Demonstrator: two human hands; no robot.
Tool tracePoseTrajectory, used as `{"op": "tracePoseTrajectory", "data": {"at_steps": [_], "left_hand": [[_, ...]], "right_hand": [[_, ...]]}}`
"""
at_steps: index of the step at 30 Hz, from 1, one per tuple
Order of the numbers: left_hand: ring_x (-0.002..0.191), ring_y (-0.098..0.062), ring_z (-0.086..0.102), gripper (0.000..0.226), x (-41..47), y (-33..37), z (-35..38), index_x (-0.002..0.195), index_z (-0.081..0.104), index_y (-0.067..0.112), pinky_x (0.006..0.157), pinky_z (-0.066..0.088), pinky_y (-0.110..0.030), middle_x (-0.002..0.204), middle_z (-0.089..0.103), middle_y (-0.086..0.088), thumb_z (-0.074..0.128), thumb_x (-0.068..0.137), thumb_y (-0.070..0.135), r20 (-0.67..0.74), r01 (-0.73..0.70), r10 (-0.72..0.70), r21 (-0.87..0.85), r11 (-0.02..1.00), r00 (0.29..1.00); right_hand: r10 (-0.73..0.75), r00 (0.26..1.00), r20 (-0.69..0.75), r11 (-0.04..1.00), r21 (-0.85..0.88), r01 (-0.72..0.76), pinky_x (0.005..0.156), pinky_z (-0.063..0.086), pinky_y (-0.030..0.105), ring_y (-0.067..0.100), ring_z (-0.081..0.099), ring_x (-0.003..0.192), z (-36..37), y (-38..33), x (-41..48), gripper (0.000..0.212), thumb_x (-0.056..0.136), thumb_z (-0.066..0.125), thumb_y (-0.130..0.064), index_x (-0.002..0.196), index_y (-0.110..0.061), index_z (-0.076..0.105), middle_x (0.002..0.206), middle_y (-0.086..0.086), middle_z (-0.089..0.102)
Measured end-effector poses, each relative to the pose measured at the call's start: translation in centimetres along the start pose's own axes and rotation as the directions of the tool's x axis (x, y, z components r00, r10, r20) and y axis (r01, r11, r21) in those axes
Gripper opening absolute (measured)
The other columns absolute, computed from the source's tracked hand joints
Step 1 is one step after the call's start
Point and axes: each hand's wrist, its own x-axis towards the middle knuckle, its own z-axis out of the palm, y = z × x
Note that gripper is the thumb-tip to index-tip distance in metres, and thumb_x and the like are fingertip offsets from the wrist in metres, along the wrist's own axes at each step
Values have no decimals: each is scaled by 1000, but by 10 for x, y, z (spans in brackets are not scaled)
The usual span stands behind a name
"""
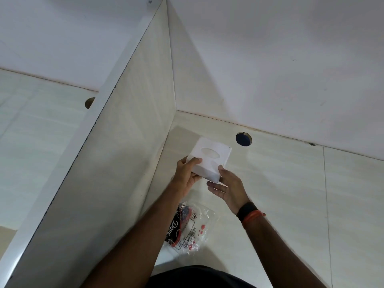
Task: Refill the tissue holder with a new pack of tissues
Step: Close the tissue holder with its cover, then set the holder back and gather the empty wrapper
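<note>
The left hand (187,175) grips the near left edge of the white holder (209,157); the right hand (227,189) pinches its near right corner. The 2 hands hold it over the desk (280,183), in the corner beside a panel (128,142). A clear wrapper (192,227) lies below the hands.

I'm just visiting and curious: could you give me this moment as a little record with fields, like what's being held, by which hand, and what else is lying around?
held item: white tissue holder, oval opening facing up
left hand: grips the holder's near left edge
right hand: thumb on the holder's near right corner, fingers beneath
wrapper: torn clear plastic wrapper on the desk, near the person
desk hole: round cable hole beyond the holder
right wrist: dark band, orange thread
</note>
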Motion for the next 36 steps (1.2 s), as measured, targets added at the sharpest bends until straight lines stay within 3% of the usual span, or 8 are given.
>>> {"op": "tracePoseTrajectory", "data": {"at_steps": [4, 9, 15, 19, 22, 29, 33, 36], "left_hand": [[119, -35, 60, 62, 4, 6, 5, 134, 43, 8, 87, 57, -41, 131, 57, -20, 75, 81, 9, -73, -13, 17, 56, 998, 997], [118, -25, 57, 56, 14, 28, -11, 132, 52, 20, 82, 48, -33, 138, 56, -16, 74, 82, 30, -213, 33, 76, 464, 885, 974], [113, -23, 61, 45, 0, 29, -37, 123, 63, 10, 88, 49, -32, 127, 64, -14, 76, 82, 22, -175, -48, 213, 655, 754, 961], [115, -24, 60, 43, -12, 15, -55, 119, 64, 14, 93, 47, -30, 121, 64, -11, 77, 80, 24, -154, -32, 231, 765, 643, 961], [113, -21, 56, 42, -22, 6, -67, 119, 62, 17, 89, 43, -26, 118, 62, -5, 76, 81, 24, -141, -30, 238, 801, 598, 961], [105, -14, 54, 42, -44, -12, -90, 120, 63, 18, 82, 41, -24, 123, 62, -5, 75, 81, 25, -122, 0, 224, 879, 477, 967], [108, -18, 57, 52, -59, -27, -106, 124, 60, 18, 86, 45, -26, 123, 59, -3, 78, 76, 29, -151, 65, 189, 916, 396, 970], [110, -22, 60, 61, -70, -41, -115, 124, 57, 22, 87, 51, -31, 124, 60, -3, 79, 69, 34, -207, 143, 194, 943, 300, 959]], "right_hand": [[-15, 996, -88, 996, 92, 23, 92, 57, 42, 32, 67, 105, 13, -5, 19, 28, 89, 72, -20, 111, -4, 66, 125, 19, 63], [4, 983, -184, 992, 128, 20, 76, 62, 36, 33, 65, 102, 13, -36, 69, 50, 80, 81, -19, 122, 2, 64, 127, 19, 55], [-17, 986, -166, 1000, 3, 18, 82, 62, 43, 33, 62, 105, 28, -86, 120, 72, 69, 90, -17, 128, 3, 55, 128, 16, 53], [-3, 986, -168, 999, -35, -3, 74, 63, 44, 38, 59, 111, 23, -94, 152, 85, 61, 93, -15, 132, 1, 50, 134, 16, 50], [-2, 979, -202, 1000, 3, 3, 72, 63, 46, 40, 57, 113, 24, -97, 160, 74, 71, 86, -7, 134, 0, 48, 133, 15, 46], [-68, 948, -311, 986, -169, 15, 106, 47, 41, 35, 55, 118, 27, -92, 155, 44, 92, 63, -3, 134, 4, 53, 140, 17, 51], [-128, 963, -238, 970, -232, 72, 108, 47, 41, 34, 54, 130, 29, -76, 130, 55, 89, 63, -6, 139, 6, 42, 131, 18, 55], [-110, 966, -233, 987, -140, 79, 106, 47, 40, 26, 57, 121, 33, -41, 98, 74, 88, 68, -2, 149, -2, 26, 130, 15, 48]]}}
